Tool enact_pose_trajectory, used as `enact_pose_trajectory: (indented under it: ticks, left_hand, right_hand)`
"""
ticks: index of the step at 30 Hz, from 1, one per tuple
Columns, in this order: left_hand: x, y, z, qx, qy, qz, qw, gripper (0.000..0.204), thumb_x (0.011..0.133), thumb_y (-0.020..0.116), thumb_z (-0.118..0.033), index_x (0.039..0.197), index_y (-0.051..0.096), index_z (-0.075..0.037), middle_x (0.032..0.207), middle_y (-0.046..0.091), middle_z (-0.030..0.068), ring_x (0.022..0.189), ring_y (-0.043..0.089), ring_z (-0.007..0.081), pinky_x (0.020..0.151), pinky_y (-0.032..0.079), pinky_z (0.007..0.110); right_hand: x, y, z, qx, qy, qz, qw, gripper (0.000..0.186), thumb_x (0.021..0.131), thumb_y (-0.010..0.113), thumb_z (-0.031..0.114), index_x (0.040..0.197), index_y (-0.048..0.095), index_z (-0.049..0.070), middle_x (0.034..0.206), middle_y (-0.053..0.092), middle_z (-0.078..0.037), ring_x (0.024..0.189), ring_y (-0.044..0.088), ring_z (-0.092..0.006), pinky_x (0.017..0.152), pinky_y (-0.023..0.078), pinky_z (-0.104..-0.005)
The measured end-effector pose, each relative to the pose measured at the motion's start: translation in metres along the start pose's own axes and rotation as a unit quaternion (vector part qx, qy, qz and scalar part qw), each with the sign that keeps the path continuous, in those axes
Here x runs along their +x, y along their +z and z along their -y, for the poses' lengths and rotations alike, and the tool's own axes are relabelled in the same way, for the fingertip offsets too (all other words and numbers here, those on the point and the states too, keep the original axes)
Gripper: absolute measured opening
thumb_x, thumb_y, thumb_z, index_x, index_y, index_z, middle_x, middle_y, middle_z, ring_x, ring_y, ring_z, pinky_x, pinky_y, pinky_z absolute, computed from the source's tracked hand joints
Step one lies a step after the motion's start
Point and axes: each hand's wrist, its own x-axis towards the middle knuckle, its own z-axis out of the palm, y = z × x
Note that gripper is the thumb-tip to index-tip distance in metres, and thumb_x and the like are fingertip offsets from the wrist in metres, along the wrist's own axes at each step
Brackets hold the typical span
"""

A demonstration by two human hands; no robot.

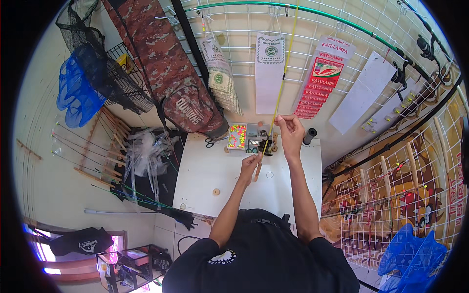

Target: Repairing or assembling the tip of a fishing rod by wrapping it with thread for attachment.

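Observation:
My left hand [250,165] is closed around the wooden handle [257,173] of a thin yellow fishing rod [279,93]. The rod slants up and away over the white table, past the top of the view. Beside the shaft, a little above the handle, my right hand [291,131] is raised with thumb and finger pinched together. What lies in that pinch is too fine to make out. Beyond my hands sits a compartment box [251,130] of small tackle parts, with bright pink and yellow pieces [237,136] at its left.
On the white table [234,195] lie scissors [210,142], a wooden disc [216,192] and a small ring [269,175]. A black cylinder [309,136] stands at the right. Packets [222,80] hang from the wall grid, under a green rod [337,19]. A camouflage rod bag [166,63] leans left.

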Motion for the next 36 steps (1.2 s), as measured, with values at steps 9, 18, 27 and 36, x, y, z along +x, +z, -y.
enact_pose_trajectory:
  ticks: [9, 18, 27, 36]
  left_hand:
    - [-0.004, -0.013, 0.019, 0.053, 0.008, -0.023, 0.998, 0.037, 0.093, 0.066, -0.032, 0.068, 0.062, -0.006, 0.067, 0.056, -0.0035, 0.065, 0.046, 0.0039, 0.063, 0.034, 0.021]
    - [-0.02, -0.01, 0.024, 0.106, -0.054, -0.028, 0.993, 0.041, 0.094, 0.063, -0.034, 0.066, 0.062, -0.004, 0.069, 0.061, 0.0, 0.07, 0.054, 0.0068, 0.07, 0.041, 0.022]
    - [-0.029, -0.038, 0.063, 0.171, -0.158, -0.024, 0.972, 0.042, 0.087, 0.068, -0.042, 0.061, 0.062, -0.009, 0.058, 0.049, -0.0035, 0.056, 0.042, 0.0063, 0.053, 0.033, 0.024]
    - [-0.033, -0.08, 0.109, 0.39, -0.198, -0.028, 0.899, 0.041, 0.073, 0.072, -0.046, 0.062, 0.069, -0.007, 0.062, 0.064, 0.0096, 0.065, 0.065, 0.0206, 0.066, 0.053, 0.036]
  right_hand:
    - [0.003, 0.014, 0.02, 0.082, 0.009, 0.005, 0.997, 0.014, 0.101, 0.049, 0.015, 0.097, 0.044, 0.002, 0.093, 0.068, -0.02, 0.089, 0.068, -0.023, 0.08, 0.054, -0.0333]
    - [-0.003, 0.023, 0.02, 0.246, 0.069, 0.022, 0.967, 0.015, 0.103, 0.043, 0.018, 0.111, 0.035, 0.009, 0.083, 0.041, -0.004, 0.07, 0.048, -0.0128, 0.073, 0.047, -0.0326]
    - [-0.004, 0.017, 0.001, 0.115, 0.0, 0.006, 0.993, 0.015, 0.102, 0.048, 0.019, 0.11, 0.043, 0.007, 0.083, 0.042, -0.001, 0.067, 0.038, -0.0077, 0.062, 0.036, -0.0226]
    - [-0.007, 0.017, -0.005, 0.131, -0.004, 0.015, 0.991, 0.016, 0.104, 0.045, 0.022, 0.101, 0.043, 0.007, 0.082, 0.039, -0.001, 0.068, 0.038, -0.0082, 0.062, 0.036, -0.0222]
